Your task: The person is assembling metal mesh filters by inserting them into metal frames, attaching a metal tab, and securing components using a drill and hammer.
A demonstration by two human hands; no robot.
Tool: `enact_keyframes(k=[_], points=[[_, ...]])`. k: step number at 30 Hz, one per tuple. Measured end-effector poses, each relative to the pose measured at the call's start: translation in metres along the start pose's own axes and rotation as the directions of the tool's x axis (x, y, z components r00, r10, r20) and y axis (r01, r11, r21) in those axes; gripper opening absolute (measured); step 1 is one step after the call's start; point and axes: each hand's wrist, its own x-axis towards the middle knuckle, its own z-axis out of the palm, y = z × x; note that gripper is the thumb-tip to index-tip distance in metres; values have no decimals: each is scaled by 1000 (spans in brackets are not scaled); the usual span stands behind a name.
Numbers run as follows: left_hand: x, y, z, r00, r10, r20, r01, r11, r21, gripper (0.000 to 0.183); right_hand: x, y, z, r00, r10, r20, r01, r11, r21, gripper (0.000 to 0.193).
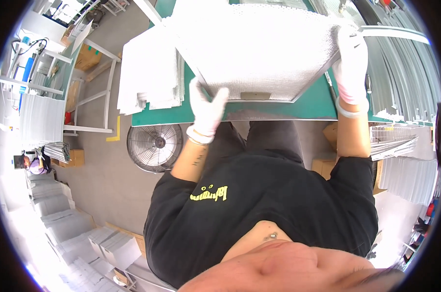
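A silvery mesh panel [259,53] lies on the green-topped table [288,111] in front of me. Thin metal edging runs along its near side, with a small grey rectangular patch [256,96] close to that edge. My left hand [206,108], in a white glove, is at the panel's near left corner, thumb and fingers apart. Beside that hand, a pale strip [184,51] slants up along the panel's left side. My gloved right hand [352,61] is closed at the far right corner; a pale strip [395,33] extends rightward from it. Glare hides its fingertips.
White sheets [150,73] are stacked on the table's left. Many long grey strips [400,73] lie to the right, and a pen-like tool [330,85] rests near my right wrist. A round floor fan [155,148] stands left of my legs; cardboard boxes [322,168] sit below right.
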Motion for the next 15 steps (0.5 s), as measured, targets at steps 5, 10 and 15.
enact_keyframes(k=[5,10,15], points=[[68,99,-43,980,201,-5,-201,979,-44,27,-10,7,-1,731,607,311,-594,344,727,31],[62,114,-36,857,488,166,-486,872,-57,21,-22,-27,-13,828,523,204,-450,401,798,26],[69,62,-31,274,819,504,138,485,-863,76,-13,-74,-40,942,318,110,-233,383,894,27]])
